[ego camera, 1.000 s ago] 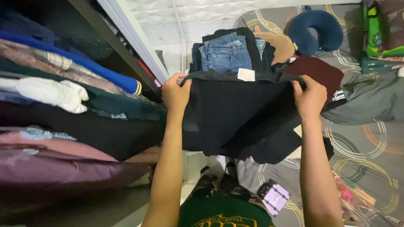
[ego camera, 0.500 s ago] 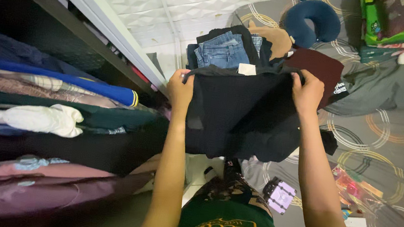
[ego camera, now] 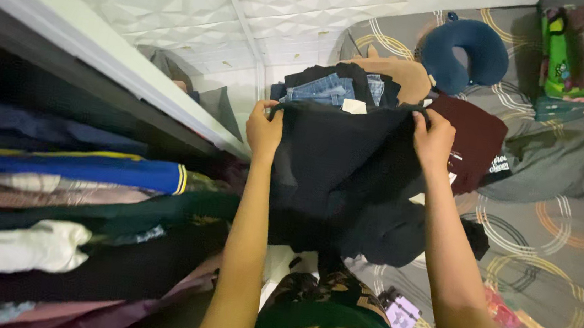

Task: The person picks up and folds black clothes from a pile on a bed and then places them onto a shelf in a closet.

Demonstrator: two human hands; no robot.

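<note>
I hold a black garment (ego camera: 348, 169) stretched out in front of me by its top edge. My left hand (ego camera: 264, 130) grips its left corner and my right hand (ego camera: 432, 139) grips its right corner. The cloth hangs down toward my legs and hides part of the bed edge. Just beyond it on the bed lies a pile of folded clothes with blue jeans (ego camera: 324, 89) on top and a dark red garment (ego camera: 478, 143) to the right.
An open wardrobe (ego camera: 94, 66) on the left holds several hanging clothes, among them a blue top (ego camera: 78, 165) and a white one (ego camera: 20, 248). On the patterned grey bed sheet (ego camera: 555, 246) lie a navy neck pillow (ego camera: 463, 52), a grey garment (ego camera: 577, 170) and small packets (ego camera: 402, 316).
The view has tilted so the wardrobe clothes sit lower in the frame. My hands keep the same grip on the black garment and have drawn slightly closer together.
</note>
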